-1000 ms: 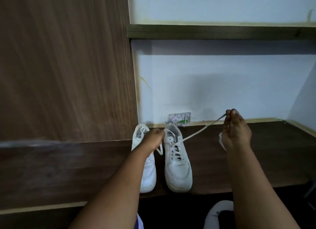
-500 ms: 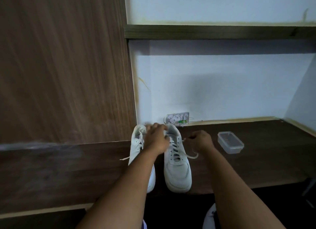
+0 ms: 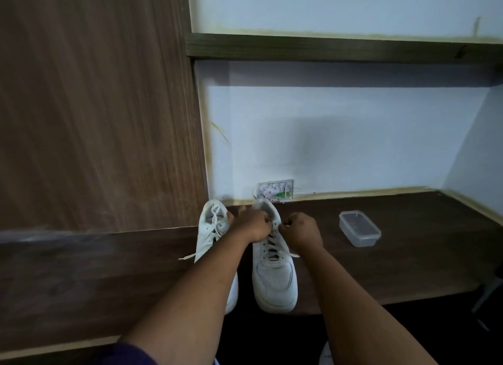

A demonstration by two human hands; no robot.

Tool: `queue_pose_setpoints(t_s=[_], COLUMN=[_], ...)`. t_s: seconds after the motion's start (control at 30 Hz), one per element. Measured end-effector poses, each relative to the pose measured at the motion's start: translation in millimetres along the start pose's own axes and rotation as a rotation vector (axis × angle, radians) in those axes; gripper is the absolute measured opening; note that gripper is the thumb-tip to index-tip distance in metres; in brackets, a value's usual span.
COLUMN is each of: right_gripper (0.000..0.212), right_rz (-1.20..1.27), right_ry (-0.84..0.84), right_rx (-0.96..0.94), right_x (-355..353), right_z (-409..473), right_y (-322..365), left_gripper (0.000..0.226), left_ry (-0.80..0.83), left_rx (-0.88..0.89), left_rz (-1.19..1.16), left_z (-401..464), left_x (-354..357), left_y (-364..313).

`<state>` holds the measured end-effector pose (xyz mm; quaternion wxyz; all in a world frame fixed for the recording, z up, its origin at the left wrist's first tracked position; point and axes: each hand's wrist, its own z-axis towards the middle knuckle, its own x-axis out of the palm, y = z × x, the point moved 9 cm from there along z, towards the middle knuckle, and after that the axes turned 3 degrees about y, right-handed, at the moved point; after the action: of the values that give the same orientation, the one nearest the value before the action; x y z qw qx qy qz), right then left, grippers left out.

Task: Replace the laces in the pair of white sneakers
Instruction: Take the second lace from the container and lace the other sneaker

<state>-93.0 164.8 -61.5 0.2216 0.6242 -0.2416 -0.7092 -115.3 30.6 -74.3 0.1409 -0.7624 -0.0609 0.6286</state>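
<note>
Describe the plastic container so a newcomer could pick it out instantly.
Start at the dark wooden desk under the white wall. The two white sneakers stand near its left end; look to their right, past the right hand. The clear plastic container sits alone there, the only transparent, lidded rectangular box on the desk.

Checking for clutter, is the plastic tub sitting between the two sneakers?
No, the tub stands apart on the desk, to the right of both sneakers and the right hand.
</note>
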Motion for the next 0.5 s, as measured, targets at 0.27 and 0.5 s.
queue_pose_setpoints(t_s=[0.27,0.5], right_gripper=[0.031,0.017], right_rz=[0.0,0.334], right_ry=[0.028,0.244], right_rx=[-0.013,-0.066], right_x=[13,15], right_z=[7,14], right_y=[-5,-12], left_gripper=[0.038,0.031], left_ry=[0.106,0.184], left_rx=[0.056,0.088], left_rz=[0.054,-0.022], left_z=[7,4], left_x=[-5,-7], left_y=[-8,-10])
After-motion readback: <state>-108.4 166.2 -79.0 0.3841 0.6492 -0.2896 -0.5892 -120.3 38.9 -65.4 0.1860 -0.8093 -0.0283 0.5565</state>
